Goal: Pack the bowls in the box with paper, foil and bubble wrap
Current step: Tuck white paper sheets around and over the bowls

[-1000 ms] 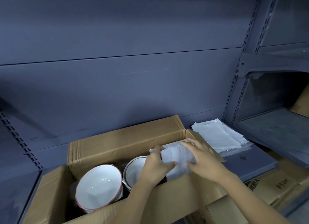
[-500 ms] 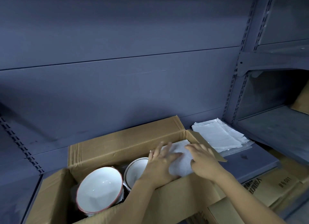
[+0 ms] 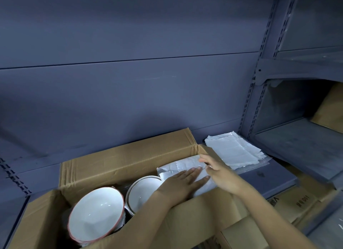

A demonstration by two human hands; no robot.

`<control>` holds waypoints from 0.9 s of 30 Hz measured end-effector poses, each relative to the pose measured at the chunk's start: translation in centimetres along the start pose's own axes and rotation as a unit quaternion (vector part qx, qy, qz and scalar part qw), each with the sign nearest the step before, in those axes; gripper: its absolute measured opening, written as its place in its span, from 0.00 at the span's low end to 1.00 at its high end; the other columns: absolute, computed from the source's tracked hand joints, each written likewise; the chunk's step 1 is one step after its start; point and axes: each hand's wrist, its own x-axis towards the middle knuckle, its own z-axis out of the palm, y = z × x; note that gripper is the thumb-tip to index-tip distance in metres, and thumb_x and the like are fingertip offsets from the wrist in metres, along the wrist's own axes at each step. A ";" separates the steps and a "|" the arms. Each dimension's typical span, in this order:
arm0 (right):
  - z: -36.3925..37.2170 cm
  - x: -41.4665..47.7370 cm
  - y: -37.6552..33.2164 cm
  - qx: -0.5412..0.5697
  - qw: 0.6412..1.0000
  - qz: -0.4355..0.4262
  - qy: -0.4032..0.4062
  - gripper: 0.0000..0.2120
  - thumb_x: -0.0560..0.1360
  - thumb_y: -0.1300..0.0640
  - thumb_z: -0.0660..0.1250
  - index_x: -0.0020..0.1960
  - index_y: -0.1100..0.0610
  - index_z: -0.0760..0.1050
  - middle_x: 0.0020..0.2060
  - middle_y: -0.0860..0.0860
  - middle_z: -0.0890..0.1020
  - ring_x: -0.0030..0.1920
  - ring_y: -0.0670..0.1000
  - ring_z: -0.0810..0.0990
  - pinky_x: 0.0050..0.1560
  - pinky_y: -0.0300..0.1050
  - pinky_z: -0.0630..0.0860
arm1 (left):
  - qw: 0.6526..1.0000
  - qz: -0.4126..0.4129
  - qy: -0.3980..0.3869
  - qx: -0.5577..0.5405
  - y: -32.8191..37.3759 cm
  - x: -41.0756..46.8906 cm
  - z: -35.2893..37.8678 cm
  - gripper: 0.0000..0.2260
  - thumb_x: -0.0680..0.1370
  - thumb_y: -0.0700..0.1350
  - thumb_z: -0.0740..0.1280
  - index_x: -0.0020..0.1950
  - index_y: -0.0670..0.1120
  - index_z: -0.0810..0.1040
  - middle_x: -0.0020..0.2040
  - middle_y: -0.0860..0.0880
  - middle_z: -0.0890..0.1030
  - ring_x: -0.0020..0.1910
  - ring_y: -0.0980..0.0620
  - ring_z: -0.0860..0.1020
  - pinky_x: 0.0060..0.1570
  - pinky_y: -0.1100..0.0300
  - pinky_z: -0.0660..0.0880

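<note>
An open cardboard box [image 3: 130, 156] stands on the blue shelf. Inside it at the left lies a white bowl with a red rim [image 3: 95, 214], tilted toward me. A second white bowl with a dark rim [image 3: 143, 190] stands beside it. A crinkled white-silver sheet [image 3: 182, 168] covers the right end of the box. My left hand [image 3: 183, 183] lies flat on the sheet with straight fingers. My right hand [image 3: 218, 171] rests on the sheet's right edge, fingers fairly straight, next to the box's right wall.
A stack of white and foil sheets [image 3: 233, 150] over bubble wrap lies on the shelf right of the box. Flattened cartons [image 3: 298, 202] sit lower right. A brown box [image 3: 330, 111] stands on the right shelf. The shelf's back wall rises close behind.
Both hands went from gripping the sheet to laying it flat. The left hand spread out over it and the right hand slid to its right edge.
</note>
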 end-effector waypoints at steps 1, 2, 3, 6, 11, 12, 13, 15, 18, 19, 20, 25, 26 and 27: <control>0.2 0.0 -0.2 -0.018 1.000 -0.002 0.004 0.21 0.81 0.58 0.51 0.72 0.46 0.60 0.67 0.40 0.69 0.66 0.41 0.64 0.64 0.37 0.61 | 1.000 -0.007 -0.015 -0.010 0.0 0.2 0.2 0.26 0.84 0.50 0.50 0.77 0.52 0.41 0.78 0.44 0.40 0.77 0.47 0.42 0.75 0.53 0.44; 0.3 0.1 -0.4 -0.034 0.999 -0.004 0.006 0.21 0.81 0.58 0.51 0.73 0.46 0.60 0.66 0.40 0.70 0.65 0.40 0.64 0.65 0.37 0.60 | 0.999 -0.011 -0.027 -0.016 0.0 0.4 0.2 0.27 0.83 0.51 0.51 0.77 0.51 0.40 0.78 0.44 0.40 0.77 0.47 0.42 0.75 0.54 0.44; 0.3 0.1 -0.5 -0.042 0.999 -0.004 0.006 0.21 0.81 0.58 0.51 0.73 0.47 0.61 0.66 0.40 0.70 0.65 0.40 0.64 0.65 0.37 0.60 | 0.999 -0.011 -0.039 -0.016 0.1 0.6 0.1 0.27 0.83 0.51 0.51 0.77 0.49 0.40 0.78 0.43 0.40 0.77 0.47 0.42 0.75 0.55 0.44; 0.2 0.0 -0.5 -0.040 0.999 -0.002 0.000 0.20 0.81 0.58 0.52 0.71 0.45 0.63 0.65 0.41 0.72 0.63 0.39 0.67 0.60 0.31 0.63 | 0.999 -0.001 -0.052 -0.014 0.7 1.1 -0.6 0.26 0.83 0.50 0.51 0.78 0.47 0.42 0.78 0.42 0.41 0.77 0.47 0.42 0.74 0.55 0.43; 0.2 -0.2 -0.9 -0.041 0.999 -0.002 0.000 0.18 0.81 0.58 0.53 0.69 0.45 0.66 0.63 0.41 0.73 0.62 0.40 0.69 0.64 0.36 0.64 | 0.998 0.018 -0.059 0.008 1.0 1.2 -1.1 0.23 0.84 0.48 0.50 0.78 0.47 0.48 0.78 0.42 0.45 0.77 0.47 0.43 0.75 0.54 0.42; 0.2 -0.3 -1.1 -0.055 0.998 -0.003 0.002 0.18 0.81 0.57 0.53 0.69 0.45 0.66 0.63 0.40 0.73 0.62 0.39 0.68 0.66 0.37 0.64 | 0.998 0.010 -0.057 0.001 1.1 1.3 -1.1 0.23 0.84 0.48 0.50 0.78 0.46 0.49 0.78 0.42 0.46 0.77 0.47 0.44 0.75 0.54 0.42; 0.2 -0.3 -1.2 -0.069 0.998 -0.004 0.006 0.18 0.81 0.56 0.53 0.69 0.45 0.66 0.63 0.40 0.73 0.61 0.39 0.68 0.67 0.38 0.63 | 0.999 0.001 -0.051 -0.012 1.2 1.5 -1.2 0.23 0.84 0.46 0.50 0.78 0.45 0.50 0.78 0.41 0.48 0.77 0.46 0.45 0.74 0.54 0.41; 0.3 -0.5 -1.4 -0.088 0.996 -0.005 0.013 0.18 0.80 0.56 0.54 0.68 0.45 0.67 0.62 0.39 0.74 0.62 0.39 0.68 0.68 0.38 0.61 | 0.999 -0.012 -0.052 -0.006 1.6 2.1 -1.4 0.22 0.84 0.45 0.49 0.77 0.42 0.52 0.78 0.41 0.50 0.77 0.46 0.46 0.74 0.54 0.40; 0.2 -0.7 -1.7 -0.098 0.995 -0.007 0.016 0.17 0.80 0.56 0.55 0.67 0.46 0.68 0.62 0.40 0.74 0.66 0.40 0.67 0.69 0.39 0.60 | 0.998 -0.026 -0.058 -0.029 1.7 2.8 -1.2 0.21 0.84 0.44 0.49 0.77 0.40 0.53 0.78 0.41 0.51 0.77 0.45 0.47 0.74 0.54 0.41; 0.2 -0.7 -1.8 -0.106 0.994 -0.008 0.016 0.17 0.80 0.56 0.54 0.68 0.46 0.68 0.62 0.40 0.74 0.66 0.40 0.66 0.69 0.39 0.59 | 0.997 -0.031 -0.046 -0.061 1.7 2.9 -1.1 0.21 0.84 0.43 0.50 0.76 0.38 0.55 0.77 0.40 0.54 0.76 0.44 0.49 0.74 0.53 0.41; 0.2 -0.6 -1.9 -0.120 0.993 -0.011 0.016 0.17 0.80 0.56 0.54 0.68 0.47 0.68 0.63 0.39 0.74 0.67 0.40 0.65 0.68 0.38 0.58 | 0.996 -0.029 -0.031 -0.079 1.6 2.9 -0.9 0.21 0.83 0.43 0.51 0.75 0.38 0.57 0.76 0.40 0.56 0.76 0.44 0.51 0.74 0.54 0.43; 0.5 -0.6 -2.0 -0.152 0.988 -0.020 0.016 0.18 0.81 0.56 0.53 0.69 0.46 0.66 0.67 0.40 0.70 0.69 0.42 0.62 0.69 0.41 0.55 | 0.971 -0.020 0.106 -0.214 0.8 2.4 -0.5 0.20 0.80 0.48 0.54 0.71 0.43 0.67 0.72 0.47 0.66 0.72 0.50 0.61 0.73 0.51 0.54; 0.5 -0.6 -2.0 -0.147 0.989 -0.024 0.021 0.18 0.81 0.56 0.53 0.69 0.46 0.65 0.68 0.40 0.69 0.69 0.43 0.62 0.70 0.42 0.56 | 0.971 -0.028 0.112 -0.210 0.5 2.0 -0.8 0.23 0.79 0.50 0.53 0.73 0.45 0.64 0.75 0.49 0.63 0.75 0.51 0.57 0.74 0.50 0.51; 0.5 -0.5 -1.9 -0.143 0.989 -0.025 0.026 0.18 0.81 0.56 0.53 0.70 0.46 0.64 0.68 0.41 0.68 0.69 0.43 0.63 0.69 0.43 0.56 | 0.974 -0.039 0.105 -0.197 0.1 1.5 -0.9 0.26 0.77 0.51 0.52 0.75 0.46 0.61 0.76 0.50 0.59 0.76 0.52 0.53 0.75 0.51 0.46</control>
